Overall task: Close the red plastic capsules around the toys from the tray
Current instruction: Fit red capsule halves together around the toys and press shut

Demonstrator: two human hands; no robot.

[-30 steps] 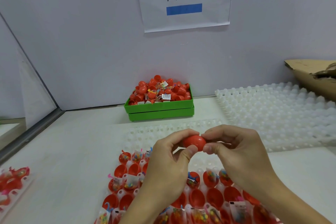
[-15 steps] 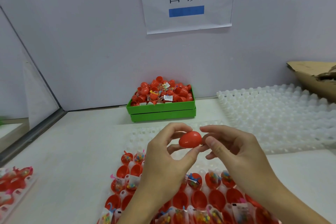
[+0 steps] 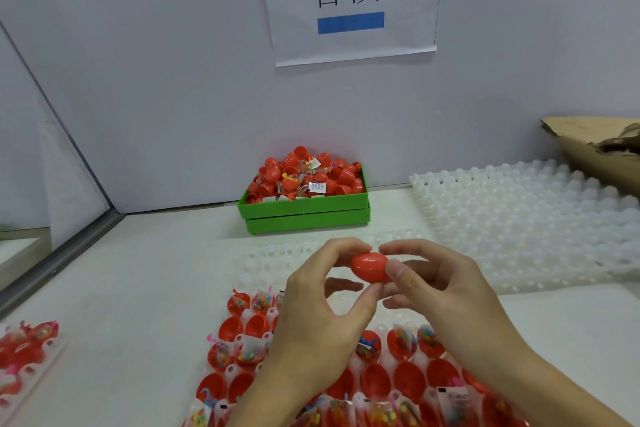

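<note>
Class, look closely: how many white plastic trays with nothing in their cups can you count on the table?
2. One empty white tray lies at the right, near the cardboard. Another empty white tray lies beyond the hands, before the green box. Others may be hidden.

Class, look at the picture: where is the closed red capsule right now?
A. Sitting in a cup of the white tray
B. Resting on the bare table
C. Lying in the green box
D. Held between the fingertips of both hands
D: the closed red capsule is pinched between the left hand and the right hand, above the tray.
</note>
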